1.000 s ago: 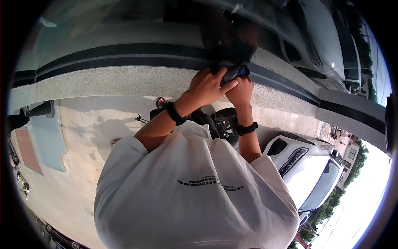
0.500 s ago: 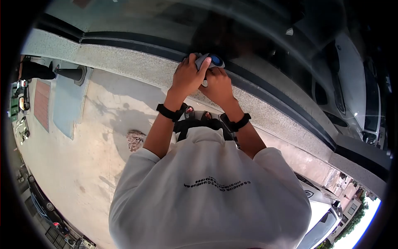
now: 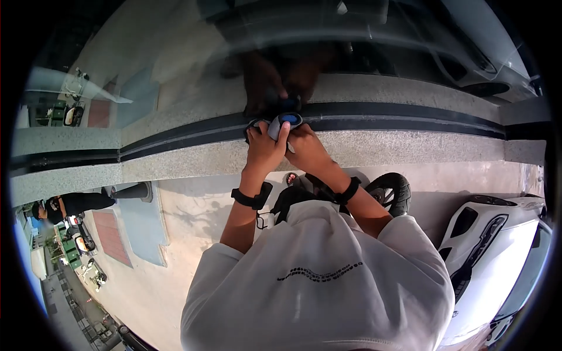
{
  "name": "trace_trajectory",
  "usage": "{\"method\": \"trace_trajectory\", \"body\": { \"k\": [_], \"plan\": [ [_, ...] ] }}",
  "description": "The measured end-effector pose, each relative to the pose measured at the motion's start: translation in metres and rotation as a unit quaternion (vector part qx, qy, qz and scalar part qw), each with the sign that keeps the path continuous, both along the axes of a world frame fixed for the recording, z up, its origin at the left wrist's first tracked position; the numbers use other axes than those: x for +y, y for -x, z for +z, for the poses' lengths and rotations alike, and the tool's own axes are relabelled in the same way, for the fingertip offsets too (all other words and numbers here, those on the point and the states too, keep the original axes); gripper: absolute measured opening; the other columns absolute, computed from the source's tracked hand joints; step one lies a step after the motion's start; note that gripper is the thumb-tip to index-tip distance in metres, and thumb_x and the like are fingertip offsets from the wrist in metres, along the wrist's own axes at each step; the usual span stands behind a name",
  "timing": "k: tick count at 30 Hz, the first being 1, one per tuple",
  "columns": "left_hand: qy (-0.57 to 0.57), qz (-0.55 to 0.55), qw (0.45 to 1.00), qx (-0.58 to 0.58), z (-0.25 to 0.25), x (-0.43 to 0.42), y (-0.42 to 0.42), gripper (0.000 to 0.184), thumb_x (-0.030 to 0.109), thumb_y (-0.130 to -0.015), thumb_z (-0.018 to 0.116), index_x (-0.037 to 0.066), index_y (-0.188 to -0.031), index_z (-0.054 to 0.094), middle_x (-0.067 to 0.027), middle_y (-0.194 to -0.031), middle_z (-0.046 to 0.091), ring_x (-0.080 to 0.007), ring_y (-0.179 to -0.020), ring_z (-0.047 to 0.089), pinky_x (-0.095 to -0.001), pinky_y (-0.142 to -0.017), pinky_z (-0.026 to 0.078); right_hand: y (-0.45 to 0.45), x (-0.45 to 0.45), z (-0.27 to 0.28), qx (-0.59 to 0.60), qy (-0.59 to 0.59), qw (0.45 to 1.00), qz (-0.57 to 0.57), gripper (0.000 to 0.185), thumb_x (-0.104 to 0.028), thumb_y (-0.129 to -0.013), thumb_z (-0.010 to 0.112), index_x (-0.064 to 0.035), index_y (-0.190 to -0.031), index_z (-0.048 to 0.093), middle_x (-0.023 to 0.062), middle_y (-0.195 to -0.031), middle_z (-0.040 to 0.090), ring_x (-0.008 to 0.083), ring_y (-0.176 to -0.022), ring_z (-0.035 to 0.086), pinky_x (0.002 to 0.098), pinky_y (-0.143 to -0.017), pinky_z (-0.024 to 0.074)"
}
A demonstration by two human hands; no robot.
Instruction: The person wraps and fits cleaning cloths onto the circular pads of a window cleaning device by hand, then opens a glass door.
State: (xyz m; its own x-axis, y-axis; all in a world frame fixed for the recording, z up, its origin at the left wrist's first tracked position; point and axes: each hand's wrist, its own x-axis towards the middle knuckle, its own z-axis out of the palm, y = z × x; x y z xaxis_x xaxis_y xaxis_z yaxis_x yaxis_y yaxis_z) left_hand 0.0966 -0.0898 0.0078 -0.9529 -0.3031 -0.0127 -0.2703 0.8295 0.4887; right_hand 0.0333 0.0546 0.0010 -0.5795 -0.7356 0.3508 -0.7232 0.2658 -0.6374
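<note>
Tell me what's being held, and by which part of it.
A grey object with a blue patch: the left hand holds its left and near side, thumb beside the blue. The right hand is at its lower right; its hold is unclear.

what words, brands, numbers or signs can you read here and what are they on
No text can be read with certainty.
White shirt: dark lettering, upside down, too small and blurred.
Grey-and-blue item: no lettering visible.
White car: no readable badge or plate.
</note>
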Motion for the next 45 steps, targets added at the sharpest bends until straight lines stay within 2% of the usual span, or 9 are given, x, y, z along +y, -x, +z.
{"method": "trace_trajectory", "body": {
  "k": [4, 5, 11, 17, 25, 29, 40, 41, 45],
  "plan": [
    [0.060, -0.137, 0.989, -0.005, 0.017, 0.058, 0.022, 0.069, 0.054, -0.100, 0.045, -0.008, -0.130, 0.049, -0.0336, -0.121, 0.050, -0.0653, -0.112, 0.043, -0.0665, -0.108, 0.030, 0.012, 0.061, 0.012, 0.011, 0.009, 0.996, -0.089, 0.011, -0.005, -0.070, 0.066, -0.0015, -0.081, 0.064, 0.0151, -0.080, 0.068, 0.0320, -0.078, 0.062, 0.0389, -0.083, 0.0455],
    [0.012, -0.076, 0.997, 0.011, 0.019, 0.077, 0.027, 0.070, 0.055, -0.100, 0.045, -0.009, -0.129, 0.050, -0.0354, -0.120, 0.052, -0.0640, -0.112, 0.045, -0.0646, -0.108, 0.031, 0.015, 0.074, 0.013, 0.017, 0.005, 0.992, -0.122, 0.011, -0.006, -0.070, 0.066, -0.0018, -0.080, 0.064, 0.0149, -0.080, 0.068, 0.0322, -0.078, 0.062, 0.0395, -0.082, 0.0454],
    [-0.028, -0.245, 0.969, 0.030, 0.031, 0.141, 0.060, 0.061, 0.050, -0.099, 0.050, -0.008, -0.115, 0.052, -0.0521, -0.106, 0.051, -0.0654, -0.110, 0.048, -0.0623, -0.107, 0.035, 0.034, 0.153, 0.004, 0.034, -0.010, 0.965, -0.261, 0.015, -0.008, -0.068, 0.067, -0.0027, -0.081, 0.064, 0.0130, -0.082, 0.066, 0.0351, -0.082, 0.060, 0.0432, -0.080, 0.0470],
    [0.067, -0.300, 0.944, 0.120, 0.003, 0.178, 0.077, 0.054, 0.044, -0.099, 0.053, -0.005, -0.122, 0.050, -0.0476, -0.108, 0.053, -0.0618, -0.112, 0.050, -0.0596, -0.101, 0.042, 0.029, 0.179, 0.010, -0.009, -0.109, 0.907, -0.407, 0.027, -0.008, -0.068, 0.065, -0.0016, -0.093, 0.062, 0.0113, -0.094, 0.063, 0.0366, -0.093, 0.057, 0.0464, -0.080, 0.0487],
    [0.030, -0.339, 0.934, 0.106, 0.022, 0.112, 0.063, 0.041, 0.033, -0.097, 0.055, 0.002, -0.123, 0.054, -0.0253, -0.103, 0.067, -0.0455, -0.100, 0.061, -0.0526, -0.082, 0.052, 0.016, 0.114, 0.016, 0.044, -0.182, 0.900, -0.394, 0.033, -0.012, -0.069, 0.072, -0.0047, -0.101, 0.067, 0.0141, -0.107, 0.060, 0.0346, -0.105, 0.061, 0.0430, -0.088, 0.0516],
    [0.069, -0.353, 0.932, 0.036, 0.032, 0.060, 0.047, 0.039, 0.037, -0.097, 0.052, 0.001, -0.111, 0.059, -0.0273, -0.095, 0.069, -0.0475, -0.092, 0.063, -0.0563, -0.083, 0.050, 0.003, 0.069, 0.025, 0.008, -0.214, 0.907, -0.362, 0.030, -0.012, -0.069, 0.073, -0.0045, -0.097, 0.068, 0.0137, -0.109, 0.060, 0.0343, -0.101, 0.063, 0.0415, -0.087, 0.0532],
    [0.072, -0.307, 0.947, -0.066, 0.047, -0.090, -0.017, 0.050, 0.040, -0.092, 0.056, 0.001, -0.122, 0.060, -0.0297, -0.101, 0.069, -0.0475, -0.099, 0.065, -0.0536, -0.098, 0.046, -0.065, -0.077, 0.018, 0.038, -0.131, 0.939, -0.317, 0.041, -0.015, -0.071, 0.073, -0.0024, -0.110, 0.066, 0.0183, -0.112, 0.056, 0.0387, -0.100, 0.063, 0.0429, -0.086, 0.0546],
    [0.071, -0.298, 0.952, 0.007, 0.038, -0.104, -0.026, 0.042, 0.041, -0.092, 0.055, 0.002, -0.107, 0.066, -0.0283, -0.092, 0.071, -0.0449, -0.094, 0.067, -0.0545, -0.089, 0.049, -0.068, -0.088, 0.016, 0.035, -0.128, 0.943, -0.305, 0.042, -0.015, -0.072, 0.073, -0.0021, -0.111, 0.065, 0.0184, -0.112, 0.056, 0.0388, -0.100, 0.063, 0.0433, -0.085, 0.0548],
    [0.069, -0.218, 0.973, 0.008, 0.037, -0.159, -0.063, 0.040, 0.040, -0.092, 0.057, 0.004, -0.106, 0.067, -0.0260, -0.089, 0.072, -0.0427, -0.087, 0.069, -0.0546, -0.086, 0.049, -0.088, -0.138, 0.020, 0.031, -0.151, 0.965, -0.210, 0.046, -0.022, -0.077, 0.072, 0.0005, -0.116, 0.061, 0.0209, -0.112, 0.055, 0.0401, -0.096, 0.064, 0.0450, -0.080, 0.0563]
  ]
}}
